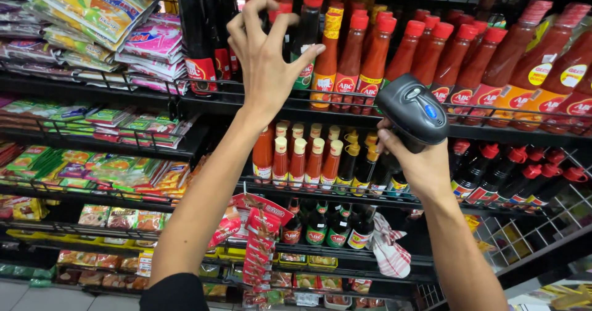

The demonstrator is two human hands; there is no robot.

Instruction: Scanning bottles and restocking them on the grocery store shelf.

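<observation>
Head view. Left hand (265,58) is raised to the top shelf (345,115), fingers curled around the neck of a dark bottle (285,36) with a red cap; thumb points right, toward the next dark bottle (306,40). The hand's grip is closed on the bottle neck, and the bottle stands upright at the shelf's front edge, behind the wire rail.

Right hand (419,163) holds a grey scanner (412,109) by its handle, grip wrapped tight around it. The scanner head sits in front of the top shelf edge, tilted up and left, near the red sauce bottles (431,55). The two hands are apart, with a row of red-capped sauce bottles showing between them.

Bottles on the top shelf stand packed shoulder to shoulder; little free room beside the held one. Dark bottles (203,33) crowd its left, orange-red bottles (351,52) its right.

Middle shelf: small orange bottles (296,160) with cream caps touch each other in a row at the front rail. Dark bottles (505,175) lie tilted to the right of the right wrist.

Lower shelf: green-labelled dark bottles (327,225); a red-and-white cloth (390,249) hangs over its edge. A strip of red sachets (259,249) hangs in front of the shelves, between the forearms.

Left bays hold flat packets (98,9) stacked in wire racks, overhanging the rack edges.
</observation>
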